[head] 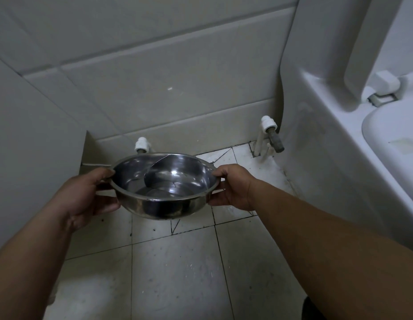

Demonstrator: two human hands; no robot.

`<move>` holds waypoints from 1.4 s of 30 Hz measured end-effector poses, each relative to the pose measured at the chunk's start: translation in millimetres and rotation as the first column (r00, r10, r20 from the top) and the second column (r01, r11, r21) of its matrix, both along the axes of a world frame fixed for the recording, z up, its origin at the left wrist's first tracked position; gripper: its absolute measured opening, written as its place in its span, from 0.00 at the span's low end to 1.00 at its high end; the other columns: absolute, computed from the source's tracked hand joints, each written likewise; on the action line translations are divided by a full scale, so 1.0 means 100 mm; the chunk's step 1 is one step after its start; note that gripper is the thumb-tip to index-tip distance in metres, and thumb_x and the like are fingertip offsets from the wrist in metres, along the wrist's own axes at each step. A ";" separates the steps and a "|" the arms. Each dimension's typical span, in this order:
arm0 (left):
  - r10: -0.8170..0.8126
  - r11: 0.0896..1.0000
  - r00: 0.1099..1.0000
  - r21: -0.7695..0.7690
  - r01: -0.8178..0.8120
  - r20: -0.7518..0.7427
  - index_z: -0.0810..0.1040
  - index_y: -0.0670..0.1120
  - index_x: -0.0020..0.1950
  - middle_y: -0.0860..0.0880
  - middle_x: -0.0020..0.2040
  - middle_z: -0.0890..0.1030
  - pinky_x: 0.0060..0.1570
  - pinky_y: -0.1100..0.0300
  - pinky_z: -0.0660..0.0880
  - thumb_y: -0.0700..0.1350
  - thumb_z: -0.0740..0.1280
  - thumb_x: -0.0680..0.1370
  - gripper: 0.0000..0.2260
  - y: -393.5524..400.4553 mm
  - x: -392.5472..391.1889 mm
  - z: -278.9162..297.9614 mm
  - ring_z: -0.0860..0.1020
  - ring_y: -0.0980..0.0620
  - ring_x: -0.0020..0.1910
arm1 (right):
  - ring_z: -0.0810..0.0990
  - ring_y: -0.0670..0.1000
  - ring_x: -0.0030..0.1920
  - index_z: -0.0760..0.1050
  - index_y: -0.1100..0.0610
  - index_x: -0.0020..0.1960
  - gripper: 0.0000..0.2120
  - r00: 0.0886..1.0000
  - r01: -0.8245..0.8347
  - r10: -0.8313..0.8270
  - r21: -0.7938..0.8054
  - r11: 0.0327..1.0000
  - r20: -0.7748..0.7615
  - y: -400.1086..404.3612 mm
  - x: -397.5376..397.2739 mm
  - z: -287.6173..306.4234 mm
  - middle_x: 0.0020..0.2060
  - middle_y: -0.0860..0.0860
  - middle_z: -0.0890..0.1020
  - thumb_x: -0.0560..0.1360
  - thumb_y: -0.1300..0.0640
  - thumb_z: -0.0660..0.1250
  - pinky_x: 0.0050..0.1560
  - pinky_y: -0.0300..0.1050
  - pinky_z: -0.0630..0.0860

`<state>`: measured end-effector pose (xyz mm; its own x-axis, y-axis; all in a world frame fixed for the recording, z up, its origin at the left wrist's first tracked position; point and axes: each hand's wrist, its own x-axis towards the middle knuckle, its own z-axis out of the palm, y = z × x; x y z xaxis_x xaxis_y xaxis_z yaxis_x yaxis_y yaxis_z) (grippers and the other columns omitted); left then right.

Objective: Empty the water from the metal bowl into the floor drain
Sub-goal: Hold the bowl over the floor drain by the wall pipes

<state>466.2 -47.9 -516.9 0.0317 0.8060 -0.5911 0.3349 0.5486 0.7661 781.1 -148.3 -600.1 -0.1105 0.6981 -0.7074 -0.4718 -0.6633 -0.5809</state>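
Two bare forearms enter from the lower corners of the frame, and both hands grip the metal bowl [165,184] at mid-frame, held above the tiled floor [177,273]. The left hand [85,195] curls round the bowl's left rim, thumb on top and fingers beneath; the right hand [230,187] pinches the right rim the same way. The bowl is shiny steel with a rolled lip and sits roughly level. A shallow pool of water lies in its bottom, though bright reflections make the waterline hard to read. The bowl covers the floor directly under it, and no drain can be made out in the visible tiles, which are pale, speckled and dark-grouted. Behind the bowl, two white pipe fittings [267,125] stand at the foot of the tiled wall [166,77]; the left one is partly hidden by the rim. A white toilet [339,146] fills the right side, cut off by the frame edge, leaving a floor strip between it and the left wall.
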 end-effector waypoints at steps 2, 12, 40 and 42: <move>-0.010 1.000 1.000 0.004 0.010 -0.014 0.81 0.45 0.53 0.42 0.51 0.80 0.28 0.56 0.83 0.50 0.65 0.81 0.10 0.01 0.02 0.03 0.84 0.44 0.33 | 0.84 0.62 0.42 0.77 0.63 0.57 0.14 1.000 0.001 -0.001 0.003 1.000 -0.006 -0.01 -0.01 0.01 0.48 0.62 0.79 0.75 0.60 0.61 0.39 0.53 0.85; -0.029 1.000 0.999 0.004 0.029 -0.014 0.81 0.44 0.52 0.42 0.48 0.80 0.25 0.58 0.81 0.49 0.64 0.81 0.10 0.10 0.05 0.13 0.84 0.48 0.28 | 0.85 0.64 0.43 0.78 0.65 0.57 0.13 0.999 0.024 -0.023 0.006 1.000 -0.032 0.00 -0.06 0.05 0.50 0.63 0.80 0.77 0.60 0.62 0.40 0.55 0.85; -0.042 0.998 0.987 0.035 0.049 -0.157 0.80 0.44 0.49 0.42 0.49 0.80 0.23 0.58 0.80 0.50 0.65 0.81 0.10 0.25 0.13 0.36 0.79 0.41 0.36 | 0.86 0.62 0.44 0.78 0.64 0.59 0.15 0.994 0.066 -0.066 0.002 0.998 -0.087 0.01 -0.16 0.04 0.52 0.64 0.81 0.79 0.57 0.61 0.38 0.52 0.84; -0.050 0.998 0.985 0.038 0.057 -0.168 0.80 0.44 0.51 0.42 0.52 0.79 0.23 0.58 0.81 0.50 0.65 0.81 0.10 0.26 0.12 0.37 0.79 0.40 0.36 | 0.87 0.62 0.42 0.78 0.63 0.57 0.13 0.992 0.072 -0.072 -0.004 0.997 -0.103 0.01 -0.17 0.04 0.51 0.63 0.82 0.80 0.56 0.61 0.38 0.52 0.84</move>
